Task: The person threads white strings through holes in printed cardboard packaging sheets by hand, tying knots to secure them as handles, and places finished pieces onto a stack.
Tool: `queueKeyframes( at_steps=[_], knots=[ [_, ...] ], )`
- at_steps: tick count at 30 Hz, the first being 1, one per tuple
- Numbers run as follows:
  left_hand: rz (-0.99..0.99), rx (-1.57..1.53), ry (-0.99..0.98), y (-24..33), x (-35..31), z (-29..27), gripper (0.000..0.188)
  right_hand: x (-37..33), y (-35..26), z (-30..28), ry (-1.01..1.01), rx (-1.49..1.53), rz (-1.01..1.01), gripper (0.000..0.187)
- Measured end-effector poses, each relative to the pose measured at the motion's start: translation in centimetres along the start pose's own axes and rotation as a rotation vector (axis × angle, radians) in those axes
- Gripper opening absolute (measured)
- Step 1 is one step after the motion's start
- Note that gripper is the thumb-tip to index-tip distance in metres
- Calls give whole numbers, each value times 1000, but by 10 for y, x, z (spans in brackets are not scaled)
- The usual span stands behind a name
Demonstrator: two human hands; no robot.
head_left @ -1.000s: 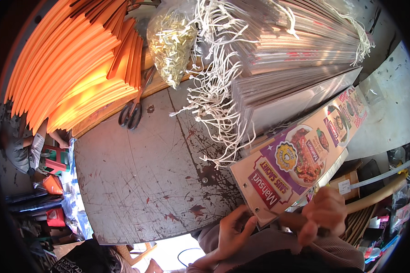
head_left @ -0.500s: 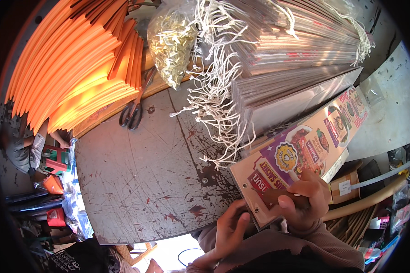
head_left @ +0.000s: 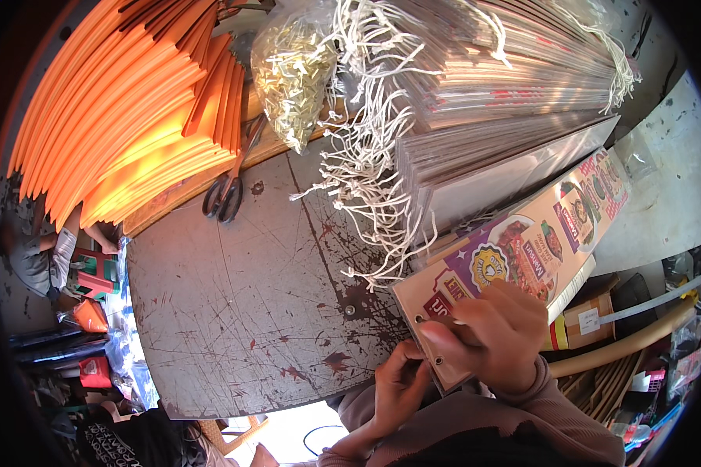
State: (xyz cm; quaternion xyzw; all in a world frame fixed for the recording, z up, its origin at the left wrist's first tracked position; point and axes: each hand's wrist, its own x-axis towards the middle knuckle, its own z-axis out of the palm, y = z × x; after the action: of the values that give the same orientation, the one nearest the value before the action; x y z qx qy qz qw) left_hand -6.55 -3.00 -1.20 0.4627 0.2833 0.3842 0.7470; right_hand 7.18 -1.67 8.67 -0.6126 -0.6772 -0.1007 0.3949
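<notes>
A long printed card [head_left: 568,226] in orange and purple, with a glossy clear cover, lies slanted at the right edge of the table and reaches over my lap. Metal eyelets [head_left: 438,360] sit along its near short end. My left hand [head_left: 399,389] is closed at that end, its curled fingertips against the card's edge; whatever they pinch is hidden. My right hand [head_left: 506,331] is over the card's near part, thumb and fingers drawn together beside the eyelets. Anything between them is too small or covered to make out.
Stacked plastic-covered cards [head_left: 498,163] with knotted white strings [head_left: 366,187] stand behind. Further left are a bag of gold-coloured metal pieces [head_left: 294,78], black-handled scissors [head_left: 224,198] and orange folded sheets [head_left: 125,117]. The scratched grey table [head_left: 241,311] ends near me. Another person [head_left: 35,257] sits at far left.
My right hand has shifted left and down across the card toward the eyelets, covering more of its print. My left hand has moved only slightly. The card stays in place.
</notes>
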Motion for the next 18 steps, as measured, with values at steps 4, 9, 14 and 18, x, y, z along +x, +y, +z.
queueKeyframes(
  at_steps=[4, 9, 14, 18],
  knots=[
    [-21, -20, 77, 1, 4, 2, 16, 7, -6, 20, -82, -19, -5, 29],
    [-84, -251, 135, 19, 14, 4, 34, 6, 2, 0, 13, 94, -16, 23],
    [9, -199, 33, 15, 21, 2, 34, 10, 3, -4, 61, 79, -19, 22],
    [-64, -99, 43, 17, 20, -1, 32, 9, 3, 3, 57, 118, 4, 22]
  ],
)
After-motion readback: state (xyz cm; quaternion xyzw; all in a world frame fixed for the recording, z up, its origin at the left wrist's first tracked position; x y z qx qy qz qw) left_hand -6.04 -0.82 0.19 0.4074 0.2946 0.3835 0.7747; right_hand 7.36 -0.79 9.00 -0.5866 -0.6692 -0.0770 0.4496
